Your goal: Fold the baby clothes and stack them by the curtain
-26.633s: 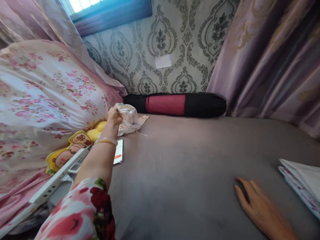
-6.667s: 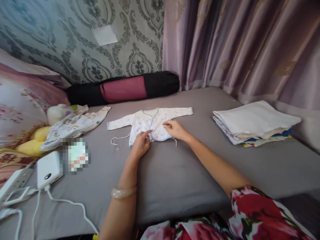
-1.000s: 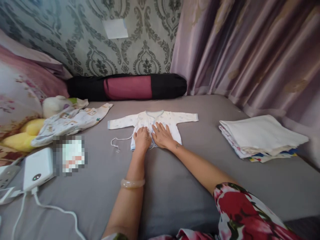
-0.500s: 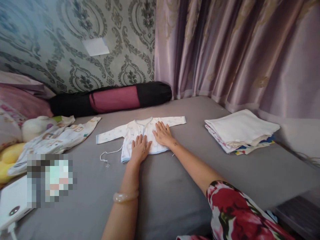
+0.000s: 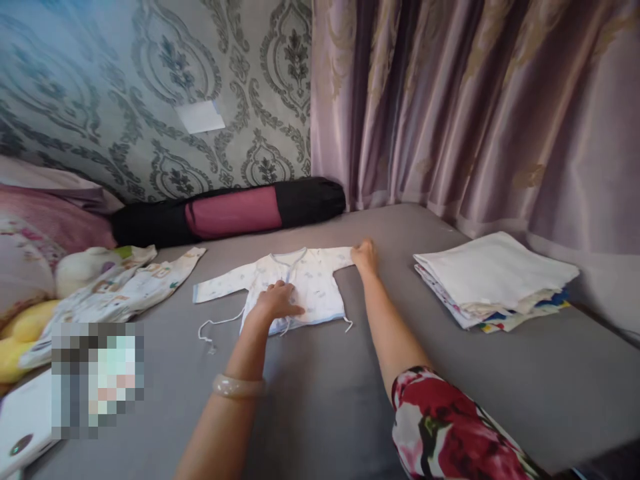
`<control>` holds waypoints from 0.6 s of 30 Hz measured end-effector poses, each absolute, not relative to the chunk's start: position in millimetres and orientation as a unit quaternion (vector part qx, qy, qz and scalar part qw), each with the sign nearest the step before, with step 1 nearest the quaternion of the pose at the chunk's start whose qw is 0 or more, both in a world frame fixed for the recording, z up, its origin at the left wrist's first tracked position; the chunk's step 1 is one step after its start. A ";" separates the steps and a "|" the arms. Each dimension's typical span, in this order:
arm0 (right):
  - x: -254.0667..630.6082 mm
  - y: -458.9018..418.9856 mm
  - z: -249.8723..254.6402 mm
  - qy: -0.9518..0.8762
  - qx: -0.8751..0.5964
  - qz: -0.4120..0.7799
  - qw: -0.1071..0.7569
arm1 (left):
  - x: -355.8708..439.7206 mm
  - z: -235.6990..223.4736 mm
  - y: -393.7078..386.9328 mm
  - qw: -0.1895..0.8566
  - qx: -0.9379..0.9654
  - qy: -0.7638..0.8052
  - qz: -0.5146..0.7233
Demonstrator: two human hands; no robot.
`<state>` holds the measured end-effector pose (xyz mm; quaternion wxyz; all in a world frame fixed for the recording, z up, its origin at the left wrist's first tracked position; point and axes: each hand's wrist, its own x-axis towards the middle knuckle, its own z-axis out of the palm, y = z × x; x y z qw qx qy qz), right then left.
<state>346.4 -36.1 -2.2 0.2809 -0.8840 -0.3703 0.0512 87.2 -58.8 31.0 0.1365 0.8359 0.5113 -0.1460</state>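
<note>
Far left of the left fingers: a white rectangular device with a round dark display, partly out of view. Beyond it, yellow plush toy beside a rumpled white printed cotton garment — neither flat nor folded.

Beyond the left fingers, by the wall: a long black fabric bag with maroon middle panel. Only container noted; looks closed, contents not visible.

Under and between the two hands: small white long-sleeved top with pale-blue trim, front up on the grey sheet. Body spread mostly flat, both sleeves out sideways, no fold made in it; white cord ties loose at the lower edge.

Left hand over the top's front: fingers loosely spread, gripping nothing; firmness of contact cannot be told. Right hand at the far end of the other sleeve: fingers closed on the cuff area — cuff itself hidden.

Right of the right fingers, well apart: folded stack of white and coloured cloths, layers roughly aligned. Judgement: stack folded, top laid out but unfolded.
</note>
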 end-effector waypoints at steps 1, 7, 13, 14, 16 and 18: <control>351.4 -38.4 -7.5 -0.337 -0.899 0.032 0.276 | 87.8 37.7 -54.1 0.140 0.834 0.510 -0.158; 364.7 -39.6 -27.8 -0.292 -0.923 -0.009 0.249 | 106.5 35.8 -28.7 0.100 0.854 0.508 -0.041; 373.7 -35.2 -24.3 -0.282 -0.922 0.068 0.258 | 149.2 -12.5 9.9 0.135 0.910 0.373 0.122; 376.0 -34.9 -23.7 -0.281 -0.919 0.079 0.266 | 154.4 -17.7 15.6 0.131 0.913 0.367 0.121; 381.2 -33.1 -22.7 -0.287 -0.904 0.097 0.300 | 161.6 -23.3 23.6 0.124 0.913 0.374 0.107; 386.5 -29.5 -21.3 -0.298 -0.876 0.121 0.360 | 165.3 -23.6 26.8 0.116 0.909 0.390 0.090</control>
